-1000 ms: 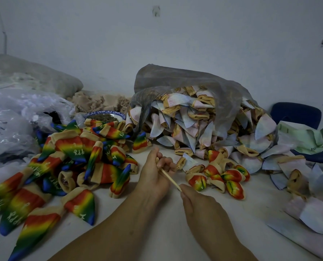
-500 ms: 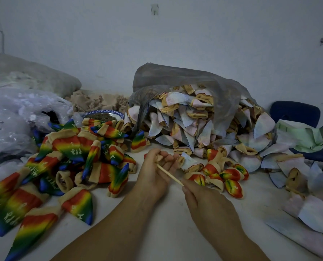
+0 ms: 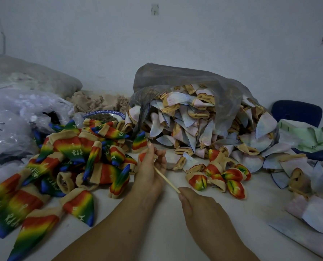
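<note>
My left hand grips a small fabric cone piece, red and beige at its edge, above the white table. My right hand pinches the near end of a thin wooden stick. The stick slants up and left, and its far end disappears between my left hand's fingers. A pile of rainbow fabric cones lies to the left. A few short rainbow pieces lie to the right of my hands.
A grey plastic bag spills pale inside-out cones at the back centre. Clear plastic bags are at the left, a blue-rimmed bowl behind the rainbow pile, a blue chair at the right.
Both hands have stayed close together over the table. My left hand has rolled the piece so its red edge shows, and the stick sits a little deeper in it.
</note>
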Demonstrator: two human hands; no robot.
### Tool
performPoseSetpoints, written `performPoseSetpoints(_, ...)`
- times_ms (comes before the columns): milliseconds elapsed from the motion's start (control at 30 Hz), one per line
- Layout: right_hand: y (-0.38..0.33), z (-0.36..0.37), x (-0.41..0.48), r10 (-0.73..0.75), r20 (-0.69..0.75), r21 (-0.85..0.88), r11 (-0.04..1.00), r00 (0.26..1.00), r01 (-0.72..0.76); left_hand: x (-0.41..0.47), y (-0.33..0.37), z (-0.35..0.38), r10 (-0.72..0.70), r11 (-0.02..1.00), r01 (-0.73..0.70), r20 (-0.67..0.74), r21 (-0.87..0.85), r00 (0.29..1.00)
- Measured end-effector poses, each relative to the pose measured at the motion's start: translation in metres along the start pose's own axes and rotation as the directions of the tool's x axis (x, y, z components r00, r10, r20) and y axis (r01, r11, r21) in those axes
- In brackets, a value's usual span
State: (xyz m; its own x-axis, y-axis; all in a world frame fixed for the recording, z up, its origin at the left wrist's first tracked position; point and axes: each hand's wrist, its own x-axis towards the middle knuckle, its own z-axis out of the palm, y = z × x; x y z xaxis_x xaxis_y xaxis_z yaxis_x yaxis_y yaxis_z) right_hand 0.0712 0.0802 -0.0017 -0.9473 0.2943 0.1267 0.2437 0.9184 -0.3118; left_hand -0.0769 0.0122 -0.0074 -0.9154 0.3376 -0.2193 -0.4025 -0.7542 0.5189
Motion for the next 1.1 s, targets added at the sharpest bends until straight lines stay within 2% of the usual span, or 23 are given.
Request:
performPoseSetpoints(233, 0.001, 0.000, 0.000, 0.016, -0.014, 0.020, 1.000, 1.000, -0.016, 0.001, -0.004, 0.000, 0.051, 0.990, -0.054, 0.026, 0.128, 0.998)
performPoseSetpoints(500, 0.002, 0.004, 0.000, 0.019, -0.080, 0.100, 0.995, 0.997, -0.011, -0.005, -0.005, 0.005, -0.100, 0.995, 0.097, 0.114, 0.036, 0.988)
performPoseSetpoints(633, 0.000, 0.005, 0.002, 0.019, -0.063, 0.155, 0.988, 0.998, -0.009, -0.009, -0.008, 0.007, -0.137, 0.990, 0.138, 0.147, 0.003, 0.980)
performPoseSetpoints(900, 0.004, 0.004, 0.004, 0.008, -0.077, 0.222, 0.975, 0.997, 0.009, -0.007, -0.010, 0.003, -0.072, 0.986, 0.052, 0.124, 0.159, 0.990)
performPoseSetpoints(1100, 0.017, 0.001, 0.005, 0.003, -0.113, 0.166, 0.986, 0.994, 0.016, -0.008, -0.004, 0.002, -0.170, 0.985, 0.166, 0.140, 0.035, 0.975)
